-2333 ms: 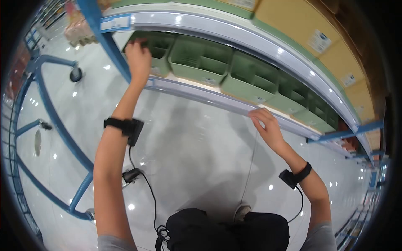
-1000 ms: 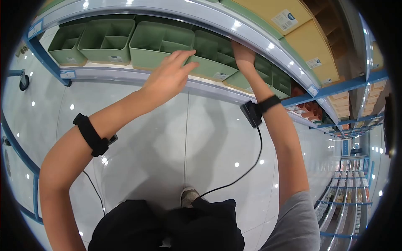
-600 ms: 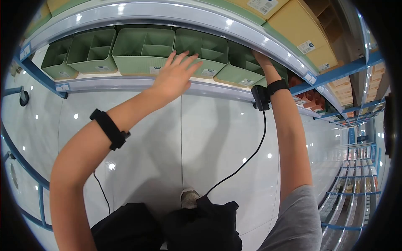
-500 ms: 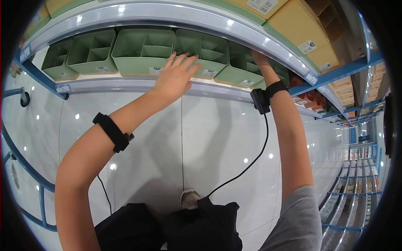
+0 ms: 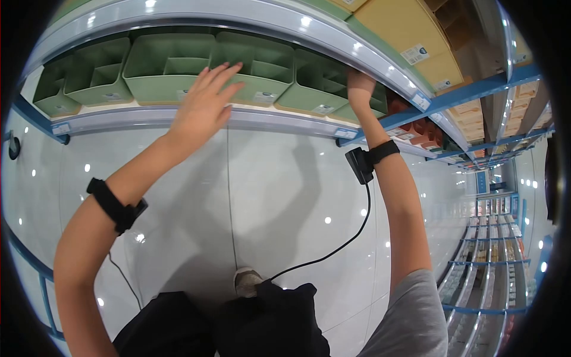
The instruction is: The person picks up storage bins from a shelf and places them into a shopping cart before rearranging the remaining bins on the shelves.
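While the left hand splays by the bins, whether the right hand grips is hidden.
They line the low shelf; a blind push at the right end could skew them.

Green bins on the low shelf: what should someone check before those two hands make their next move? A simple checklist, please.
1. Green bins upright and in a row: ok, they stand side by side on the low shelf.
2. Left hand free: ok, its fingers are spread in front of the bins with nothing gripped.
3. Left hand touching a bin: cannot tell from this angle.
4. Right hand fully visible: not ok, the upper shelf edge hides its fingertips.
5. Right hand's grip: cannot tell, for the same reason.
6. Right wrist cable slack: ok, it hangs in a loose curve.
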`<state>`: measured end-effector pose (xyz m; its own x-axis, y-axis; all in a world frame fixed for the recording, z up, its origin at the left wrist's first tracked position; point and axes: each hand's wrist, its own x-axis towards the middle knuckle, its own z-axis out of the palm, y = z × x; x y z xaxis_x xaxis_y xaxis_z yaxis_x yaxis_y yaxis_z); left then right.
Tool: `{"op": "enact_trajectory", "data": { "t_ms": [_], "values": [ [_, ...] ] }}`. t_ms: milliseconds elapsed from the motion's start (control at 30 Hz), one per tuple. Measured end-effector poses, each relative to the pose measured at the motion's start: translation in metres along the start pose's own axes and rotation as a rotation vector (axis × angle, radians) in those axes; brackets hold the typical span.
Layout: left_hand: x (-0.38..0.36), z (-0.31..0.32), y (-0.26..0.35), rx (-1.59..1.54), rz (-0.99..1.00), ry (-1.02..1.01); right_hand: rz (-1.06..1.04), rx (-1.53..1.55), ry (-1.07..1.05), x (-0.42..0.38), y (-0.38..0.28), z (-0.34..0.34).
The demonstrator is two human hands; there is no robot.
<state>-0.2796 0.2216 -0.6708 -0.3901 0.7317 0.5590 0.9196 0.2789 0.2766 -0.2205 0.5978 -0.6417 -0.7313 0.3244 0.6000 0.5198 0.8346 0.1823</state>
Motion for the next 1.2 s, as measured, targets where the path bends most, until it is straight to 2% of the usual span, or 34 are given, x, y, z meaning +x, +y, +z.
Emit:
{"op": "enact_trajectory", "data": {
  "t_ms": [67,233,300,533,767,1033,1133,1167,1200],
  "values": [
    [-0.001,-0.003,0.002,-0.027,-0.011,0.011,-0.051,-0.328,0.15,-0.005,0.053,0.024],
    [0.012,0.0,0.009,-0.164,-0.088,0.058,0.056,-0.029,0.094,0.008,0.128,0.039],
    [0.022,0.001,0.017,-0.17,-0.057,0.068,0.059,0.045,0.076,0.008,0.135,0.037],
    [0.033,-0.007,0.033,-0.209,-0.033,0.147,0.048,0.158,0.067,-0.01,0.133,0.039],
    [0.027,-0.002,0.033,-0.269,-0.102,0.082,-0.027,0.161,0.108,0.007,0.135,0.064],
    [0.019,-0.007,0.041,-0.231,-0.077,0.038,-0.135,0.108,0.182,0.024,0.129,0.083],
    [0.015,-0.017,0.04,-0.239,-0.086,0.028,-0.206,-0.031,0.304,0.015,0.128,0.086],
    [0.013,-0.019,0.039,-0.233,-0.083,0.028,-0.108,-0.094,0.136,0.005,0.105,0.049],
    [0.011,-0.022,0.038,-0.228,-0.082,0.026,-0.131,-0.13,0.17,-0.004,0.097,0.035]
  ]
}}
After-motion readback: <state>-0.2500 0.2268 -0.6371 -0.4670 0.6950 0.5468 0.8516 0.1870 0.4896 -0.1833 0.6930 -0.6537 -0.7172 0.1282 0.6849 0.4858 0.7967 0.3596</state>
